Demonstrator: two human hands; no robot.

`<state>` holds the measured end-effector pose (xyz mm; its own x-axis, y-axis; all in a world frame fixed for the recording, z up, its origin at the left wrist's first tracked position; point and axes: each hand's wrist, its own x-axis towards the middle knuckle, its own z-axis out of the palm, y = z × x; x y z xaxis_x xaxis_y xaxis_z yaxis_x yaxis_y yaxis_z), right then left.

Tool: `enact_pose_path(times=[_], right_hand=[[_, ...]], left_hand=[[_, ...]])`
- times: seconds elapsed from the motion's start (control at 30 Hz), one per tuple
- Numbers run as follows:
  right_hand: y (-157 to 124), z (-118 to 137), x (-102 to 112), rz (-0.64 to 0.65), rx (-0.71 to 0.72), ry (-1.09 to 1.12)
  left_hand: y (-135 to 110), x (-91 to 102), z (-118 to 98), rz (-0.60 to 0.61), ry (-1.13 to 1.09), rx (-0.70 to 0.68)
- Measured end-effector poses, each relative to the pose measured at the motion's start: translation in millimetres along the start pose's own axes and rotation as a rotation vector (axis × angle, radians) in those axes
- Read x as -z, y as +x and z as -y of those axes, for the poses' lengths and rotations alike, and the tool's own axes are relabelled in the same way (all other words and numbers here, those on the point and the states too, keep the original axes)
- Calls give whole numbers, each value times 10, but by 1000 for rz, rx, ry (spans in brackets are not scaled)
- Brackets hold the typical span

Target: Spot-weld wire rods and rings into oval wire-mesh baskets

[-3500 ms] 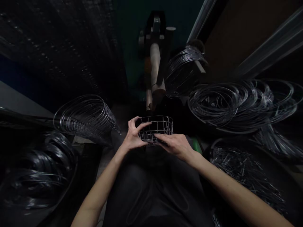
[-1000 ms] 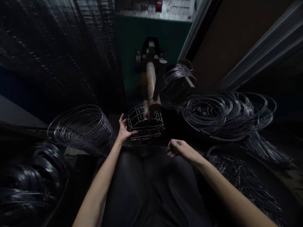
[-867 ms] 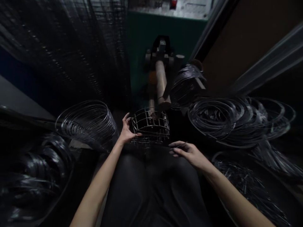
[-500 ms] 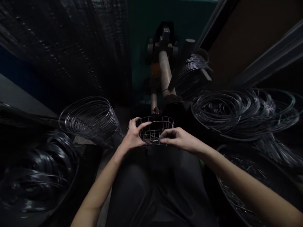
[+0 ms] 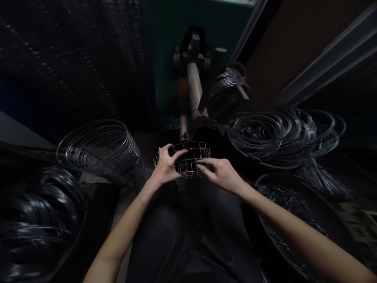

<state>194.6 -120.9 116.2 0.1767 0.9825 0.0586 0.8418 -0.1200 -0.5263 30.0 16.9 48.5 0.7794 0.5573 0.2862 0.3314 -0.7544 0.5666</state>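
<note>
A small round wire basket (image 5: 193,151) sits in front of me, just above my lap, its open rim facing up. My left hand (image 5: 165,169) grips its left side, fingers curled over the rim. My right hand (image 5: 221,173) presses against the basket's right front, fingertips pinched on its wires. Whether a short wire piece is held in those fingers is too dark to tell. Behind the basket stands a machine with a long brownish cylinder (image 5: 194,88).
A coil of wire rings (image 5: 100,151) lies at my left, darker coils (image 5: 35,224) below it. Large heaps of wire rings (image 5: 282,135) fill the right. A tray of short wire pieces (image 5: 282,208) sits at the lower right. A green machine wall (image 5: 167,51) stands behind.
The basket has come off the machine's cylinder and down toward my lap. My right hand, which was apart from it a second ago, has come onto its right side.
</note>
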Motion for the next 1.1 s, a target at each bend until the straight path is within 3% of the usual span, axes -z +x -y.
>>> enact_pose_path(times=[0.1,0.2,0.4,0.77,1.1], right_hand=[[22,2,-105,50,112,-360],[10,-43,-170,60,219,-518],[36,-162,-191,-40,379,-507],[135,-195,-194,-115,374,-554],[249,-175,-152,-77,311,-496]], left_hand=[[15,-5,-25,-13,-4,-9],[21,1,-15,-26,-7,-18],[25,-14,34,-44,-72,19],[138,-5,67,-65,-66,-1],[236,70,108,-18,-83,51]])
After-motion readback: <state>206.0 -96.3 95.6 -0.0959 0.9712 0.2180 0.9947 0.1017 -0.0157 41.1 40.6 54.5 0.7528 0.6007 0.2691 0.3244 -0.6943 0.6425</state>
